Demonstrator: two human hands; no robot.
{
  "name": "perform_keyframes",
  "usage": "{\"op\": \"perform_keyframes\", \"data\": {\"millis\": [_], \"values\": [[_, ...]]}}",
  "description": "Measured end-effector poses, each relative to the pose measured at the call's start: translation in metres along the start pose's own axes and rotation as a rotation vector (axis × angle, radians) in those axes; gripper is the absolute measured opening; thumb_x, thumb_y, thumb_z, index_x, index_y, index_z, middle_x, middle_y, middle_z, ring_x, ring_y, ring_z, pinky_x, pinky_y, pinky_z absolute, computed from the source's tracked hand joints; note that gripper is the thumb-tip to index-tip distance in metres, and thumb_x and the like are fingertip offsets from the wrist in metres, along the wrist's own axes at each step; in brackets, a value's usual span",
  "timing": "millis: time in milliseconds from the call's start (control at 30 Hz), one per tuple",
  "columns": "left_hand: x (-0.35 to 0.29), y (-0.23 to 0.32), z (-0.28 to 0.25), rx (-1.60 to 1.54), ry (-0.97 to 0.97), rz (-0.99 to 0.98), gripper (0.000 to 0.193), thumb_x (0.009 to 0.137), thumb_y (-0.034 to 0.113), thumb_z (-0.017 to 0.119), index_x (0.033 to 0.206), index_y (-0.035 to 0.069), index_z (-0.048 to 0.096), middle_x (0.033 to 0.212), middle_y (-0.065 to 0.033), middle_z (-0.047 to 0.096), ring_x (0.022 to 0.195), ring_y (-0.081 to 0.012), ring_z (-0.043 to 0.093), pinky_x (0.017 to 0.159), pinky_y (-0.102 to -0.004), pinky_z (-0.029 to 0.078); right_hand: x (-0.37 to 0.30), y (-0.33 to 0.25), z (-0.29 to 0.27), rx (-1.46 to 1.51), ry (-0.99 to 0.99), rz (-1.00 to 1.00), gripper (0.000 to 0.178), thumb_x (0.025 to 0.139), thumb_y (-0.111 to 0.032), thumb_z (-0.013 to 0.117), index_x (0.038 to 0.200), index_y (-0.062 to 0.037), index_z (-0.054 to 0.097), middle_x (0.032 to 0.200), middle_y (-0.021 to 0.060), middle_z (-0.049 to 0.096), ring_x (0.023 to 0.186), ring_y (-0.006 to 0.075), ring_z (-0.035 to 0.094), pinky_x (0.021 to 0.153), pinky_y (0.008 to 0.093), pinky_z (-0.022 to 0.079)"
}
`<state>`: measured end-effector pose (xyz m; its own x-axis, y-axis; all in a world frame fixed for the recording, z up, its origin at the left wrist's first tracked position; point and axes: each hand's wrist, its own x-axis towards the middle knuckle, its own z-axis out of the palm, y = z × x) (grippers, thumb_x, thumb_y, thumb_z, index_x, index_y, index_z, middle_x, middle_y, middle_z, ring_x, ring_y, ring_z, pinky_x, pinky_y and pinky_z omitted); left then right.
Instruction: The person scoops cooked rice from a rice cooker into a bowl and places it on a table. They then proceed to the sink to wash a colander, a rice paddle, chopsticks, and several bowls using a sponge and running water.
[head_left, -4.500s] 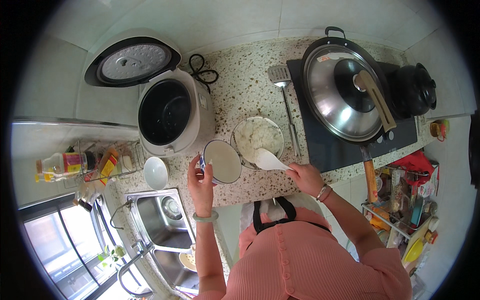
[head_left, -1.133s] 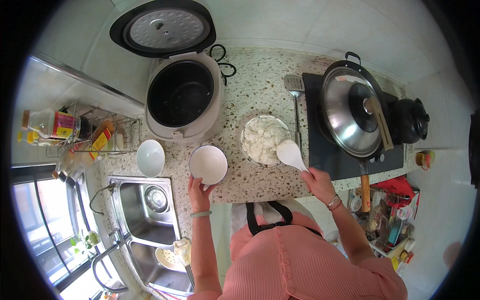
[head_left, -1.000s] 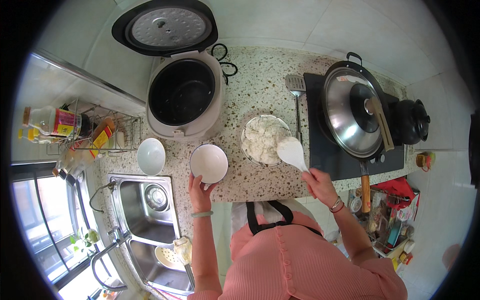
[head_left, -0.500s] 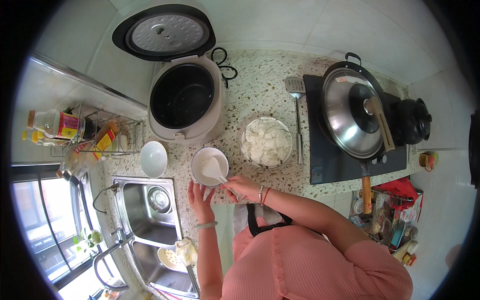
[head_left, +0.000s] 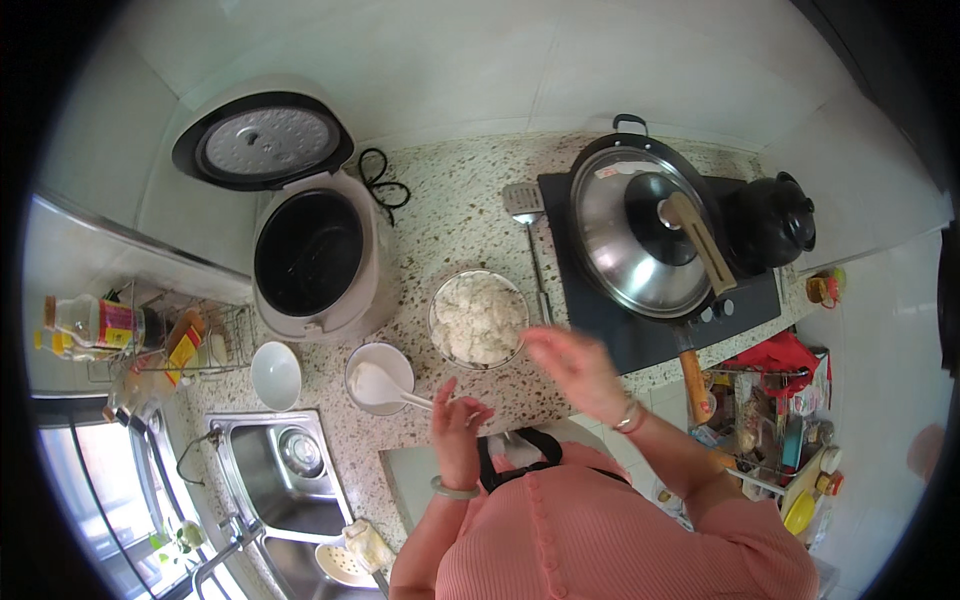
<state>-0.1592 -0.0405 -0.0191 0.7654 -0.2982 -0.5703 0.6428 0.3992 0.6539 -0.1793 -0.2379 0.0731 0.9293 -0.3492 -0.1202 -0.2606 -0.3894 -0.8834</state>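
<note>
Beside the right fingers (head_left: 552, 348) lies rice (head_left: 480, 318).

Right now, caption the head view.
Rice heaped on a dish beside the right hand; a paddle in a bowl near the left hand.

The paddle (head_left: 378, 385) looks like smooth plastic, the bowl (head_left: 386, 356) under it glazed ceramic. The wok lid (head_left: 612, 225) is glossy metal, the sink (head_left: 262, 478) shiny metal, the wok handle (head_left: 691, 380) wood, the shirt (head_left: 570, 525) ribbed cloth, the desk (head_left: 445, 225) stone-like.
</note>
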Motion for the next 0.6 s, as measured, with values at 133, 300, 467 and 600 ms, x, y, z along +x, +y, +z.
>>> {"op": "perform_keyframes", "data": {"millis": [133,300,467,600], "values": [[0.007,-0.019,0.022,-0.025,-0.031,-0.108,0.041,0.095,0.005,0.05,0.135,0.005,0.042,0.096,-0.0066,0.061,0.087,-0.0172,0.061,0.083,-0.0356,0.056,0.009,-0.005,-0.09,-0.317,0.419,-0.202,0.023,0.088,-0.009,0.063,0.111,-0.0058,0.063,0.108,0.0134,0.065,0.096,0.0266,0.063,0.083,0.0321,0.049],[0.021,-0.022,-0.024,0.477,0.007,0.334,0.021,0.095,0.004,0.053,0.114,0.003,0.061,0.092,-0.0052,0.059,0.077,-0.0135,0.058,0.07,-0.0267,0.05,-0.004,0.002,-0.09,-0.173,0.354,-0.088,0.021,0.087,-0.006,0.064,0.108,-0.0037,0.064,0.105,0.0131,0.065,0.092,0.024,0.064,0.081,0.0305,0.05],[0.016,-0.014,-0.073,1.142,-0.101,0.678,0.029,0.082,0.0,0.067,0.11,0.006,0.063,0.092,-0.0097,0.058,0.075,-0.0198,0.06,0.067,-0.03,0.051,-0.031,0.066,0.041,-0.292,-0.226,-0.18,0.035,0.084,-0.012,0.066,0.118,-0.0108,0.061,0.125,0.0094,0.057,0.111,0.0267,0.056,0.092,0.0354,0.048],[0.027,-0.028,-0.115,1.42,-0.273,0.72,0.044,0.077,0.01,0.071,0.119,0.01,0.058,0.104,-0.0116,0.056,0.09,-0.0314,0.058,0.076,-0.0404,0.05,-0.019,0.108,0.112,-0.6,-0.355,-0.529,0.038,0.083,-0.014,0.061,0.12,-0.0139,0.059,0.134,0.0058,0.048,0.113,0.0253,0.052,0.092,0.0372,0.047]]}}
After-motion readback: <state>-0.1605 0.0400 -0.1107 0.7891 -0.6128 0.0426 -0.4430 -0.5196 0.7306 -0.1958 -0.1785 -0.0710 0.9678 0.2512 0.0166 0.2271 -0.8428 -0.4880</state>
